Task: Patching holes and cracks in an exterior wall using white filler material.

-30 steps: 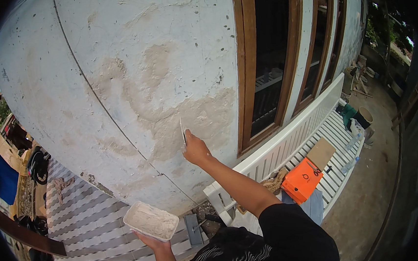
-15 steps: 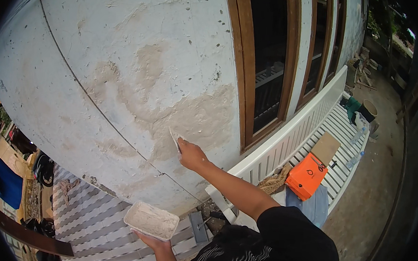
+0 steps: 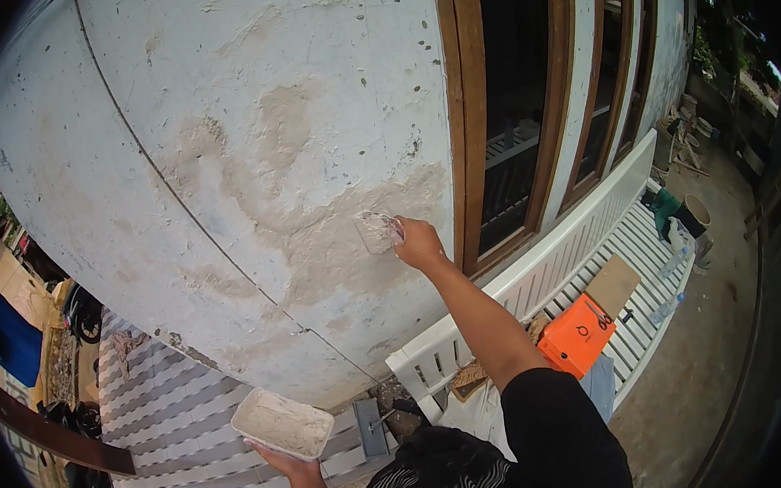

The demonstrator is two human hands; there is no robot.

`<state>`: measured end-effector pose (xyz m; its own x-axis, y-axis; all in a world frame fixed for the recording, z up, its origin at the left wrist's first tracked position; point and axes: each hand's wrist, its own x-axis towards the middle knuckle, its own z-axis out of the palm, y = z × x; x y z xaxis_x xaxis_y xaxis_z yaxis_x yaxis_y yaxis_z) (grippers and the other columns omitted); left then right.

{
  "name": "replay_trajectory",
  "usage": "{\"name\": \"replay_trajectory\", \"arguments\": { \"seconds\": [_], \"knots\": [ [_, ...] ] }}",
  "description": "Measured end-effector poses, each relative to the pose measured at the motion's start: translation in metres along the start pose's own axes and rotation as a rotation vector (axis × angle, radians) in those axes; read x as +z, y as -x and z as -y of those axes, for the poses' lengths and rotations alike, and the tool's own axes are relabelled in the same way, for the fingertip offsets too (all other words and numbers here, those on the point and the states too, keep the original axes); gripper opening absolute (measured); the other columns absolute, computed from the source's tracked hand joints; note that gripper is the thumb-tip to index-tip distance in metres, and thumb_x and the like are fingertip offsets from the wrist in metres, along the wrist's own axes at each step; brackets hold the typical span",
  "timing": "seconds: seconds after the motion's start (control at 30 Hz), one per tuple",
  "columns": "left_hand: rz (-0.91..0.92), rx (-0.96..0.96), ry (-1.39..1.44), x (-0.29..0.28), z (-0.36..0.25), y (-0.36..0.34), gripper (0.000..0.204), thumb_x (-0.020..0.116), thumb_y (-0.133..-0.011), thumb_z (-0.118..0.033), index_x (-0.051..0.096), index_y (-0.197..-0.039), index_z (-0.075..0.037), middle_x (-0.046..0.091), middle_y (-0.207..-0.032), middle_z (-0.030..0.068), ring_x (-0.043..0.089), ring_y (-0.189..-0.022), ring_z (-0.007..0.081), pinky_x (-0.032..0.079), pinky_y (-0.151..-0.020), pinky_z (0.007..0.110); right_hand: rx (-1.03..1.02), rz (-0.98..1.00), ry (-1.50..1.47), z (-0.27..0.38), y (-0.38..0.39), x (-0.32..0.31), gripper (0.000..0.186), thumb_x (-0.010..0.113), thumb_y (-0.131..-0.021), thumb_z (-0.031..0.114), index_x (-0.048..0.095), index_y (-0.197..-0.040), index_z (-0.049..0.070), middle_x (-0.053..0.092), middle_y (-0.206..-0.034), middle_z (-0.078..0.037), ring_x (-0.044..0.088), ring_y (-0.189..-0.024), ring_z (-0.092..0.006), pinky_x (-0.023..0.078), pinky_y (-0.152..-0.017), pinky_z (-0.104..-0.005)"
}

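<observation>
My right hand (image 3: 420, 244) is closed around a putty knife (image 3: 374, 232), its blade smeared with pale filler and lying against the wall (image 3: 162, 52). Around the blade spreads a damp beige patch of filler (image 3: 325, 262), left of the brown window frame (image 3: 476, 113). Low in the view, my left hand (image 3: 289, 464) supports a white rectangular tub (image 3: 272, 444) from beneath. Inside the tub is pale, thick filler (image 3: 289, 422). The fingers under the tub are mostly hidden.
A white slatted bench (image 3: 428, 352) runs along the wall at right, bearing an orange box (image 3: 578, 335) with scissors, a brown board (image 3: 613, 282) and plastic bottles (image 3: 665, 309). A grey flat trowel (image 3: 370, 429) lies on the floor. A thin cable (image 3: 162, 176) crosses the wall.
My right hand has moved right and up across the filler patch with the putty knife, whose blade now shows broad side. My left hand and the tub have barely moved.
</observation>
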<state>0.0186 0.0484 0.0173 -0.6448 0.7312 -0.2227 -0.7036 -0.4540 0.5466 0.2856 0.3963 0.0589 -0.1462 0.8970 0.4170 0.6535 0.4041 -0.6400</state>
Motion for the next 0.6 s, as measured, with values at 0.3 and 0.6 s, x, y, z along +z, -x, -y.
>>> {"name": "replay_trajectory", "arguments": {
  "seconds": [0.3,0.6],
  "knots": [
    [-0.013,0.023,0.048,-0.012,-0.006,0.001,0.067,0.022,-0.095,-0.063,0.04,-0.142,-0.018,0.047,-0.141,0.0079,0.049,-0.123,0.0344,0.042,-0.1,0.055,0.107,-0.055,-0.083,-0.062,0.028,-0.056,0.034,0.061,-0.076,0.003,0.065,-0.11,0.004,0.067,-0.096,-0.022,0.062,-0.091,-0.0407,0.05,-0.081,-0.0437],
    [-0.033,0.002,0.05,-0.015,-0.002,0.001,0.068,0.02,-0.096,-0.063,0.038,-0.143,-0.019,0.043,-0.144,0.0075,0.046,-0.126,0.0345,0.039,-0.103,0.055,-0.234,0.176,0.101,0.017,0.016,0.017,0.034,0.062,-0.078,0.01,0.065,-0.111,0.004,0.067,-0.097,-0.019,0.063,-0.09,-0.0382,0.05,-0.082,-0.0426]
  ]
}}
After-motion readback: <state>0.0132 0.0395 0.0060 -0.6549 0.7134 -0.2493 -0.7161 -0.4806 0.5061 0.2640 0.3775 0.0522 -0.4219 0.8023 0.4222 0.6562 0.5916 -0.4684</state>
